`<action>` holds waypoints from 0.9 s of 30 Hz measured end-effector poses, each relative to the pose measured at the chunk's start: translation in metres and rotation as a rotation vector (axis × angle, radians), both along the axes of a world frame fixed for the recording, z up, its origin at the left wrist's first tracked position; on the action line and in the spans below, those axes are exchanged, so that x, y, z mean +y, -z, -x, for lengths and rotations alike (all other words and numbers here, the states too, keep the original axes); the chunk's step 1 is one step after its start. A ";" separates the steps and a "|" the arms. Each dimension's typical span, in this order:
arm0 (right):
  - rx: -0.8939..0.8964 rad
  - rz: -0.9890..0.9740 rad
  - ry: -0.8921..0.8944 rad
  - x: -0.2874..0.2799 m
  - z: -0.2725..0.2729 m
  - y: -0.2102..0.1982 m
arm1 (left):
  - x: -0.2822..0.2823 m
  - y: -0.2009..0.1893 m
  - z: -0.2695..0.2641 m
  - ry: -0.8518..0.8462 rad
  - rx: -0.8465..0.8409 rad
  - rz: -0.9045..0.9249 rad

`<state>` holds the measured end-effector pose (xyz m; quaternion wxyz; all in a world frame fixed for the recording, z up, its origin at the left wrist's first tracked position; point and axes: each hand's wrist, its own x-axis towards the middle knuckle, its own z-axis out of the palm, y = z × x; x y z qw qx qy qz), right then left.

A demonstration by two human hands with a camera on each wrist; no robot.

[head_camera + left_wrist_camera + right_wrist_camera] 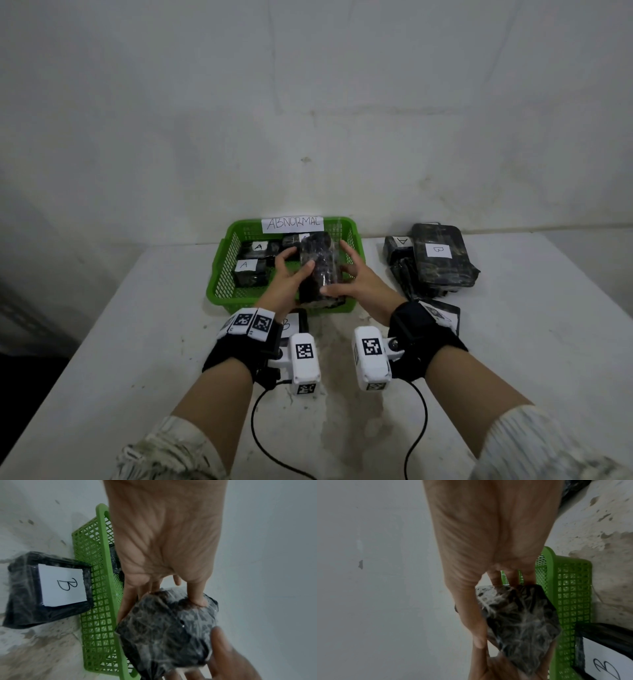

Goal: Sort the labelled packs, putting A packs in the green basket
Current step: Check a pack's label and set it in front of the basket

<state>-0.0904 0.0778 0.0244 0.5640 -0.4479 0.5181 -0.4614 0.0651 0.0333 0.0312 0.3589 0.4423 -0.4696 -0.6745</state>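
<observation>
Both hands grip one dark wrapped pack (318, 267) above the green basket (219, 274): the left hand (287, 277) curls round its 9 o'clock side, the right hand (356, 277) round its 3 o'clock side. Two A packs (250, 270) lie in the basket at 9 o'clock. A B pack (46, 588) sits on the bench (137, 342), touching the basket's near wall.

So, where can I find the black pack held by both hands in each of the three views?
Head view: the held pack is at centre, over the green basket, between the left hand and right hand.
Left wrist view: the pack is at lower centre, right of the basket.
Right wrist view: the pack is at lower centre, left of the basket.
Shared landmark: the green basket.
</observation>
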 end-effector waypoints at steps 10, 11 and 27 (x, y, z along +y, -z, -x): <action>0.068 0.132 0.149 0.002 0.002 0.006 | -0.002 -0.011 0.003 0.070 -0.108 0.019; 0.044 0.152 0.174 0.003 0.003 0.003 | -0.002 -0.012 0.002 0.078 -0.092 -0.019; -0.164 -0.189 0.138 -0.005 0.004 -0.005 | -0.005 -0.004 0.009 0.082 0.011 -0.017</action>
